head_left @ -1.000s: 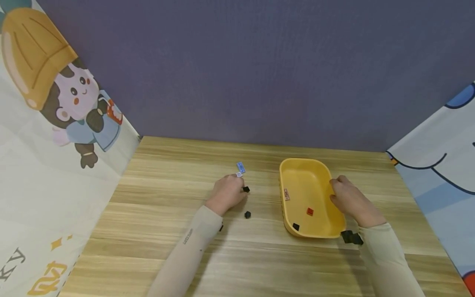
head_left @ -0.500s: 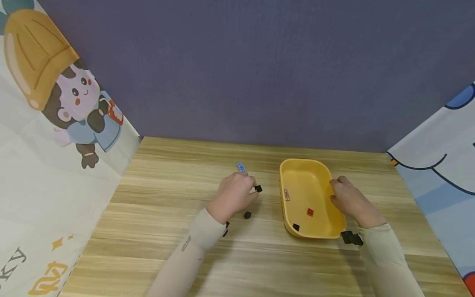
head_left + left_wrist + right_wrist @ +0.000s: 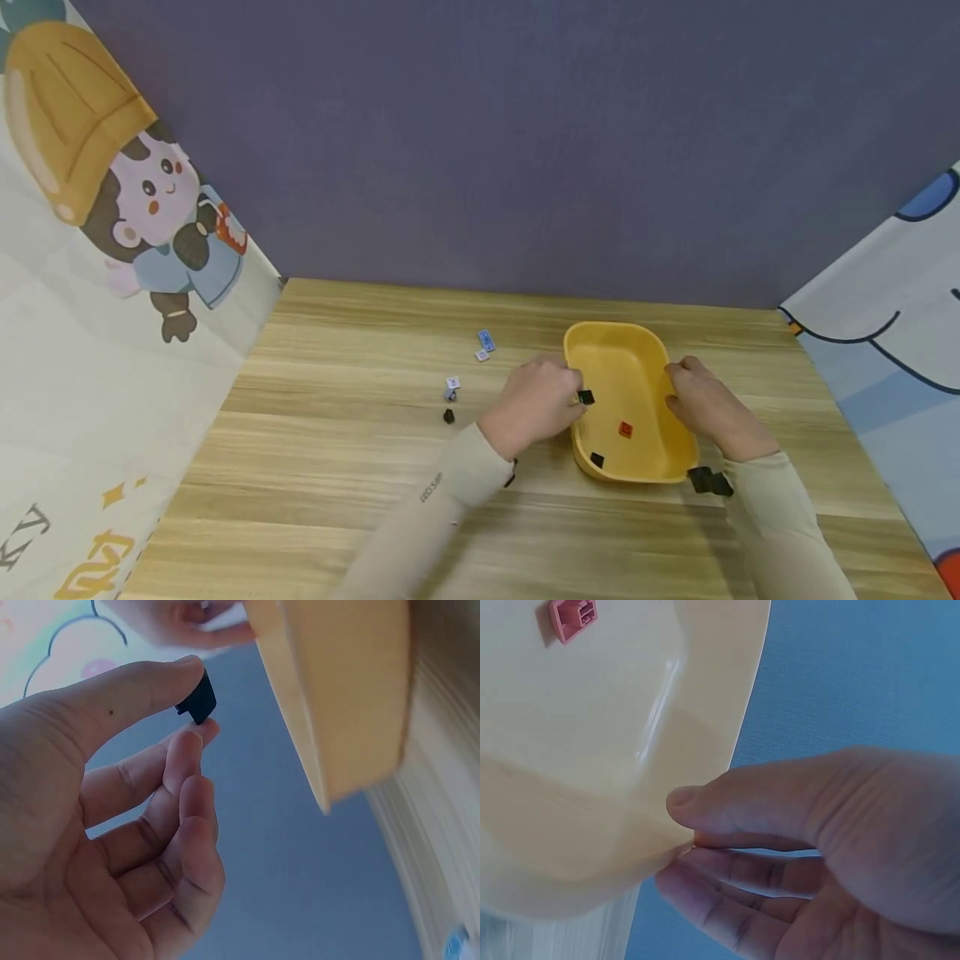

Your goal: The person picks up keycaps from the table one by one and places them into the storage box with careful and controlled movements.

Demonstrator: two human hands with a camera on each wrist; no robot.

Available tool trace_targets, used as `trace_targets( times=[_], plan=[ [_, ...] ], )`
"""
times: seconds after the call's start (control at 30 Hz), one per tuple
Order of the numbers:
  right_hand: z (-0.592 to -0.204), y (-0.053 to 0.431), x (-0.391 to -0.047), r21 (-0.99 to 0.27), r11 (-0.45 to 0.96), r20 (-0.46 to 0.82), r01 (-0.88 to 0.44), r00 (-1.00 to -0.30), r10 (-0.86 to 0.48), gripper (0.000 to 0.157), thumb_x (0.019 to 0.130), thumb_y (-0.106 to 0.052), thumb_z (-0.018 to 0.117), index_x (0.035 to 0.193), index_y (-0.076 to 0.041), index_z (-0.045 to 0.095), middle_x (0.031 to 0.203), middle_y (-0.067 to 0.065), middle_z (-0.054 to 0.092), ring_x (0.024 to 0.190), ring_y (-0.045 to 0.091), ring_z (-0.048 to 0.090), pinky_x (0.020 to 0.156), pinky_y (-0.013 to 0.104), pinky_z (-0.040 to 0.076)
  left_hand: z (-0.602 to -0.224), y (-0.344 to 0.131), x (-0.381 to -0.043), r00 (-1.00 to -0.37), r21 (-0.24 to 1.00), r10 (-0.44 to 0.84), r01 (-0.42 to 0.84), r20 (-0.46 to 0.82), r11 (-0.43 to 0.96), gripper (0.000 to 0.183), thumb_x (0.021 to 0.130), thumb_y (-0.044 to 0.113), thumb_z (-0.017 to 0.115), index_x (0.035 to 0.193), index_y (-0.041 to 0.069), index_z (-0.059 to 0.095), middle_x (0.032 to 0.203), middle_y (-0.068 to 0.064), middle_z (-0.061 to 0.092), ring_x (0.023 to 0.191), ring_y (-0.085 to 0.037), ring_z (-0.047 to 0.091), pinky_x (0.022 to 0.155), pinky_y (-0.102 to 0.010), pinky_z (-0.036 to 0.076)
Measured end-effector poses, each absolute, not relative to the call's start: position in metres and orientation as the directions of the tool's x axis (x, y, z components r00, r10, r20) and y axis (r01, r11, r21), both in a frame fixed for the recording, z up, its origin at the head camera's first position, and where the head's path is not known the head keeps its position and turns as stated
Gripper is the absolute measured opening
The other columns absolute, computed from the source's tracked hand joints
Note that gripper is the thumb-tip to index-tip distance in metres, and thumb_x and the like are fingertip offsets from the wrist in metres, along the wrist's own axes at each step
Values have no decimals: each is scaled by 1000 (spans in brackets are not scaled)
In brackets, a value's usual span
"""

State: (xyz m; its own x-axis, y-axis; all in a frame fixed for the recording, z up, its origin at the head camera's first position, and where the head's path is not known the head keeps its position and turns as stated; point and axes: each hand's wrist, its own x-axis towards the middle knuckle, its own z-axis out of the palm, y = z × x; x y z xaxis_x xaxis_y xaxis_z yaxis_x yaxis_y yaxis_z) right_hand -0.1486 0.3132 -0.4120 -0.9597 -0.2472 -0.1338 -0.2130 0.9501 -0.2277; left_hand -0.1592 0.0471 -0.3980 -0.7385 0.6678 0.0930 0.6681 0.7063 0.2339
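My left hand (image 3: 534, 398) is at the near-left rim of a yellow plastic basket (image 3: 628, 358). It pinches a black keycap (image 3: 199, 697) between thumb and fingertip, the other fingers loosely curled. In the head view this keycap (image 3: 587, 397) appears just over the basket's left edge. My right hand (image 3: 711, 406) grips the basket's right rim, thumb inside and fingers outside. Inside the basket lie a red keycap (image 3: 626, 429), hollow side up in the right wrist view, and another black keycap (image 3: 597, 460).
On the wooden table (image 3: 337, 450), left of the basket, lie a blue keycap (image 3: 487, 340), a white keycap (image 3: 482, 355), another white keycap (image 3: 453, 382) with a small bluish piece touching it, and a black keycap (image 3: 448, 416). A dark blue-grey partition (image 3: 487, 150) stands behind the table.
My left hand has carried the black keycap rightward from the table to the basket's edge, uncovering keycaps on the left. It now hides the pinkish keycap in the basket. My right hand stays put.
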Motion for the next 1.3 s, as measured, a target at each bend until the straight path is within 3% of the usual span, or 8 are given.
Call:
trace_targets(
  times=[0.33,0.6,0.97,1.3],
  plan=[
    [-410,310,-150,-240,946,-133,-218,-958,-254,29,88,8,66,111,21,54,97,30,49,78,32,54,65,43,53,-396,66,-154,-721,190,690,688,66,701,18,92,38,72,91,20,72,83,6,56,75,-11,54,58,-27,47],
    [-411,310,-150,-237,945,-125,-224,-958,-258,27,88,8,65,109,20,54,96,29,48,76,31,52,63,42,52,-398,57,-155,-747,217,661,659,76,720,21,91,38,73,93,18,72,81,6,56,72,-10,52,56,-26,45],
    [-413,312,-150,-234,944,-123,-231,-957,-264,25,87,9,65,108,20,55,94,28,48,75,30,52,63,42,51,-402,8,-147,-798,278,597,592,75,756,25,89,31,76,108,14,76,99,0,68,89,-18,63,70,-32,54],
    [-413,312,-149,-231,947,-122,-224,-959,-257,26,87,10,65,109,21,54,95,30,48,76,33,53,63,43,51,-426,-38,-139,-816,286,569,572,101,769,16,88,22,76,99,10,78,93,-5,71,81,-20,66,70,-34,55]
  ],
)
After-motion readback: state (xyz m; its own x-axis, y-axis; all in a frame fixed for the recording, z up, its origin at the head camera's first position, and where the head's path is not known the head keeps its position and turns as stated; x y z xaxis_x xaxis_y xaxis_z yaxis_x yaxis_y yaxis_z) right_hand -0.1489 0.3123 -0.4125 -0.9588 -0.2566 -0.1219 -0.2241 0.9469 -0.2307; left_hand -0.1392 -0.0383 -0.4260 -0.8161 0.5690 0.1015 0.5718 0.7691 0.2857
